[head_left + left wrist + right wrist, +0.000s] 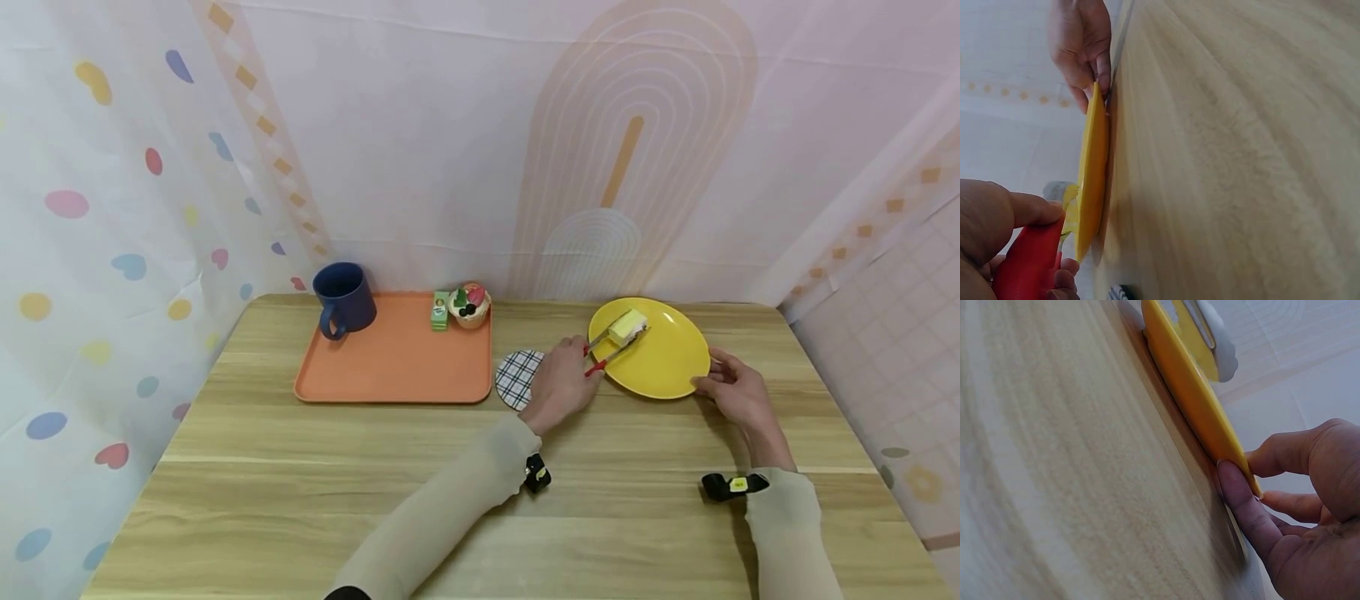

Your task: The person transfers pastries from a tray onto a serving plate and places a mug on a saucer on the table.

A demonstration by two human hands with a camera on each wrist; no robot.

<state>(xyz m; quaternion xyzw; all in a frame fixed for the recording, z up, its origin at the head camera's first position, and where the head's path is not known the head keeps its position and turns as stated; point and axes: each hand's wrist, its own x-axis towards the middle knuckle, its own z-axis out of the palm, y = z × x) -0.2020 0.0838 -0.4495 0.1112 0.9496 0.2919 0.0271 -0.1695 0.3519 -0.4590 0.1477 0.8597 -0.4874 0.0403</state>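
Observation:
My left hand (561, 379) grips red-handled tongs (1030, 259), fingers and thumb curled round the handles. Between the metal arms sits a yellow and white piece of cake (627, 327), over the left part of the yellow plate (667, 367). At the plate's right edge, my right hand (738, 392) pinches the rim; the right wrist view shows the thumb and fingers (1282, 453) on opposite faces of it. Partly under the left hand in the head view lies a round checked coaster (516, 379).
To the left is an orange tray (397, 371) bearing a dark blue mug (347, 296), a small green box (439, 311) and a fruit-topped cupcake (470, 306). A patterned curtain (420, 125) hangs right behind the wooden table (315, 475).

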